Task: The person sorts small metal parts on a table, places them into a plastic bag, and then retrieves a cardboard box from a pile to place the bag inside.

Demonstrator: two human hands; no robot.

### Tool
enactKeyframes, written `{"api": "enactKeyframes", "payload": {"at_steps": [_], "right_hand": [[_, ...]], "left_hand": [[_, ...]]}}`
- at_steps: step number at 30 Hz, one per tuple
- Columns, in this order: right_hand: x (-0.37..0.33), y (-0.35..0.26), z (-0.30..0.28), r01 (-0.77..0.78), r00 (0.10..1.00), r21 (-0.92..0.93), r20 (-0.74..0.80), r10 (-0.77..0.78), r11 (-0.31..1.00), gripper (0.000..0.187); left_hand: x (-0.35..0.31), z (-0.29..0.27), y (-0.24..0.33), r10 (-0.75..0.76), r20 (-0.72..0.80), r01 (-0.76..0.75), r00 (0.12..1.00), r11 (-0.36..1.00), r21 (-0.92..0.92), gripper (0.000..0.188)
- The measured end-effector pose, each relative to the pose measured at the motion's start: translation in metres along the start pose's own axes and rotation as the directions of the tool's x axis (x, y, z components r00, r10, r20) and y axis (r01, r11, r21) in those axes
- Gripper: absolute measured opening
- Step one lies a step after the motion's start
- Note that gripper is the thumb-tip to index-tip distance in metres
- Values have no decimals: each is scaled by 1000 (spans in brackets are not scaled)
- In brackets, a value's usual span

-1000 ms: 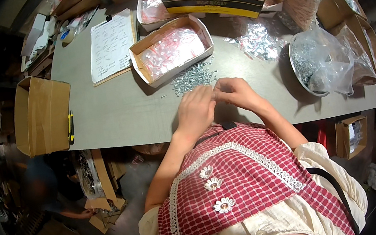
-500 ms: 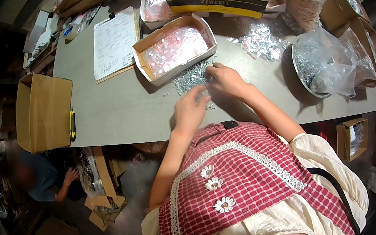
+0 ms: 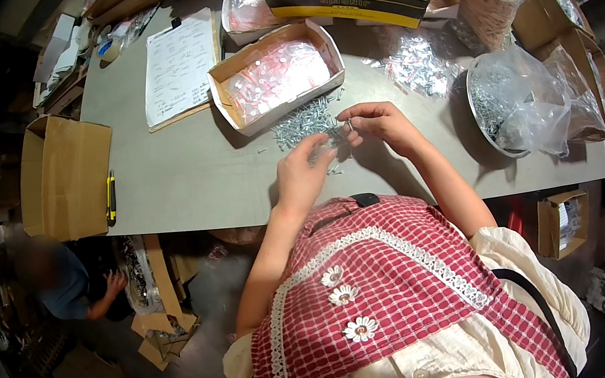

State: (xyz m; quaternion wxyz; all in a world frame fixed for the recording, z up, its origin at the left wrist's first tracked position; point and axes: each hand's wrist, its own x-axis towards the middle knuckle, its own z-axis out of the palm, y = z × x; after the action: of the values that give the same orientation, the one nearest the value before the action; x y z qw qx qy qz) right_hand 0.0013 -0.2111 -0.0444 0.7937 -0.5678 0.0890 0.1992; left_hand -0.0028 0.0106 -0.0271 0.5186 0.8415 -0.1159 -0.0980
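A loose pile of silvery screws (image 3: pixel 301 122) lies on the grey table in front of an open white box (image 3: pixel 261 126) filled with clear, red-edged zip bags (image 3: pixel 277 78). Just below the pile, my left hand (image 3: pixel 302 175) pinches what looks like a small clear plastic bag (image 3: pixel 330 143). Close by on the right, my right hand (image 3: pixel 384 127) is closed, with a screw (image 3: pixel 350 125) between thumb and fingers. Whether it holds more than one I cannot tell. A few stray screws (image 3: pixel 334 170) rest beside the left fingertips.
Farther back stands a black-and-yellow box (image 3: pixel 345 8) of bags. Filled bags (image 3: pixel 417 64) are heaped right of centre, near a metal bowl (image 3: pixel 484 124) of screws. A clipboard (image 3: pixel 181 70), a cardboard box (image 3: pixel 71 178) and a yellow cutter (image 3: pixel 111 197) are leftward. Another person (image 3: pixel 60 283) works lower left.
My right hand has drawn back from the screw pile, and a screw now shows in its fingers. My left hand stays almost in place beside it.
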Motion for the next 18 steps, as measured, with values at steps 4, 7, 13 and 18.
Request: {"api": "enactKeyframes", "payload": {"at_steps": [4,7,13,18], "right_hand": [[-15,-15,11,11,998,35,59,-13,999,32],[-22,-20,18,54,996,10,71,-54,999,34],[-27,-19,33,230,973,-165,45,-226,959,27],[-34,-30,49,525,803,-658,175,-569,539,29]], "left_hand": [[0,1,1,23,32,-21,999,999,-42,32],[-1,2,2,42,40,-39,998,997,-71,33],[-2,4,4,80,48,-75,996,992,-105,35],[-3,2,13,151,30,-148,988,984,-98,35]]}}
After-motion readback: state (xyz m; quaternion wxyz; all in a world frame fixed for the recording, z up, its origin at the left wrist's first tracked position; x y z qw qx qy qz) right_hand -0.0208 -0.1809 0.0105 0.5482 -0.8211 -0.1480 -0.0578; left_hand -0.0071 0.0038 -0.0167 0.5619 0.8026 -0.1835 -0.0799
